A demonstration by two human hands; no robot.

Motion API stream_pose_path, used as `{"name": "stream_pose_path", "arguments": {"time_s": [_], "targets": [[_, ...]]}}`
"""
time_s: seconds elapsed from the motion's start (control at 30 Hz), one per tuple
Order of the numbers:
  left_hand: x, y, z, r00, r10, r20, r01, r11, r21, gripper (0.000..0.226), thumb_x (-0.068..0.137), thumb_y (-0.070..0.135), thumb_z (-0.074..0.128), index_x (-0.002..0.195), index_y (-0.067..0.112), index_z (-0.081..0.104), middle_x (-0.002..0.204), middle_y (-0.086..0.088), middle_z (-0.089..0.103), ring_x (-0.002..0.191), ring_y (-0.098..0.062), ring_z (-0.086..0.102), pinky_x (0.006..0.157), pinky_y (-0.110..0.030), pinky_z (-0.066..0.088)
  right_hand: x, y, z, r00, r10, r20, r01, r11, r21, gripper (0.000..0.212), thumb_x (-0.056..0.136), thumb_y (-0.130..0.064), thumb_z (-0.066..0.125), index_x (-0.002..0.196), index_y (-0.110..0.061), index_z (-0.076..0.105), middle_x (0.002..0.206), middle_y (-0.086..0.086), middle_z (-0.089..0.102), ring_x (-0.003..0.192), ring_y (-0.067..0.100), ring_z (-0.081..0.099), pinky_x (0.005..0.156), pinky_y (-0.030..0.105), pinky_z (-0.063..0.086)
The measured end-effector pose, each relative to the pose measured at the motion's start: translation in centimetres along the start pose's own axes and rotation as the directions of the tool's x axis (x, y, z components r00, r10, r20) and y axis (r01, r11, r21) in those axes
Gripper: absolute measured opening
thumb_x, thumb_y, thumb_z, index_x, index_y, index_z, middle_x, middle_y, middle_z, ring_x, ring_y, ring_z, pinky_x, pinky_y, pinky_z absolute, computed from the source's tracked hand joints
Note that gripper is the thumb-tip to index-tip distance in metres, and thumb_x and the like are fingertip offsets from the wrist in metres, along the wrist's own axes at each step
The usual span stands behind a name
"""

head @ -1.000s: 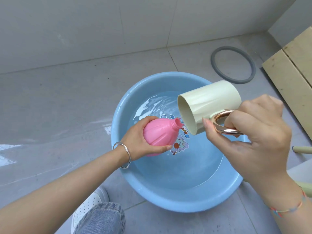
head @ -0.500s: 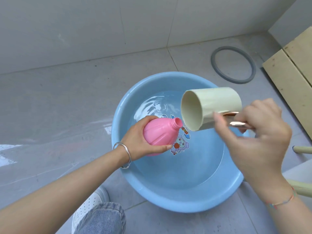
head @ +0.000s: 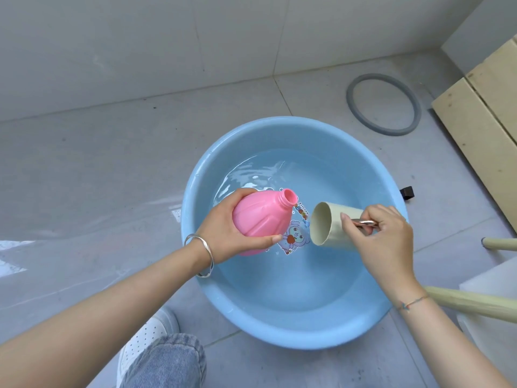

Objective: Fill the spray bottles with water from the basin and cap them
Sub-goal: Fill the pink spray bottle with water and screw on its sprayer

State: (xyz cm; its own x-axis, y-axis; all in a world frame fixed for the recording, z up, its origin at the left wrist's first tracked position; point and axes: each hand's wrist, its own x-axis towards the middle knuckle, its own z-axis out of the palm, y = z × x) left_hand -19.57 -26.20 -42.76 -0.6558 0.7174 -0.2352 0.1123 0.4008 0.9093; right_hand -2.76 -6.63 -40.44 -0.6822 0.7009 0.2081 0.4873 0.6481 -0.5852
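Two hands work over a blue basin [head: 279, 336] of water on the tiled floor. The left hand [head: 223, 233] grips a pink bottle [head: 261, 218], uncapped and tilted, its mouth pointing up and right. The right hand [head: 383, 242] holds a cream cup [head: 331, 226] by its metal handle, lying sideways just beside the bottle. Filling appears underway; next, the cup likely needs dipping to scoop water.

The left hand [head: 223, 233] is covering the near side and base of the pink bottle [head: 260, 217]. The right hand [head: 383, 242] is hiding most of the cup [head: 327, 228] handle and its far end. Wooden boards [head: 481, 119] are running off the right edge. The small black object [head: 407, 192] behind the basin [head: 279, 331] is staying too small to identify.
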Motion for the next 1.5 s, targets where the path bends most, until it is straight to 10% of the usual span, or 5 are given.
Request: {"name": "stream_pose_path", "arguments": {"time_s": [0.5, 0.87, 1.5], "targets": [[-0.1, 0.1, -0.1, 1.0, 0.003, 0.002, -0.003, 1.0, -0.002, 0.079, 0.04, 0.066, 0.08, 0.111, 0.045, 0.052, 0.105, 0.024, 0.06, 0.094, 0.004, 0.061, 0.081, -0.016, 0.05, -0.9, 0.0, 1.6, 0.996, 0.026, 0.083, -0.024, 0.999, -0.024, 0.059, 0.074, -0.012, 0.078, 0.054, -0.028, 0.025, 0.053, -0.004, 0.033, 0.061, 0.011, 0.036, 0.062, 0.031, 0.023], [-0.2, 0.3, -0.2, 1.0, 0.016, -0.002, -0.016, 0.999, -0.034, 0.074, 0.042, 0.062, 0.081, 0.109, 0.046, 0.052, 0.104, 0.025, 0.061, 0.093, 0.004, 0.061, 0.076, -0.009, 0.047, 0.5, -2.7, -3.0, 0.903, 0.43, -0.012, -0.343, 0.736, 0.584, 0.045, 0.085, -0.01, 0.069, 0.057, -0.009, 0.034, 0.038, -0.014, 0.036, 0.047, 0.006, 0.04, 0.057, 0.015, 0.035], [-0.1, 0.1, -0.1, 1.0, 0.026, -0.01, -0.026, 1.0, -0.008, 0.078, 0.042, 0.063, 0.082, 0.112, 0.044, 0.051, 0.107, 0.021, 0.06, 0.095, 0.003, 0.06, 0.077, -0.008, 0.046, 1.0, -7.6, -5.9, 0.979, 0.15, -0.139, -0.066, 0.875, 0.479, 0.045, 0.075, -0.042, 0.071, 0.055, -0.018, 0.039, 0.052, 0.001, 0.036, 0.053, 0.011, 0.03, 0.054, 0.024, 0.026]]}}
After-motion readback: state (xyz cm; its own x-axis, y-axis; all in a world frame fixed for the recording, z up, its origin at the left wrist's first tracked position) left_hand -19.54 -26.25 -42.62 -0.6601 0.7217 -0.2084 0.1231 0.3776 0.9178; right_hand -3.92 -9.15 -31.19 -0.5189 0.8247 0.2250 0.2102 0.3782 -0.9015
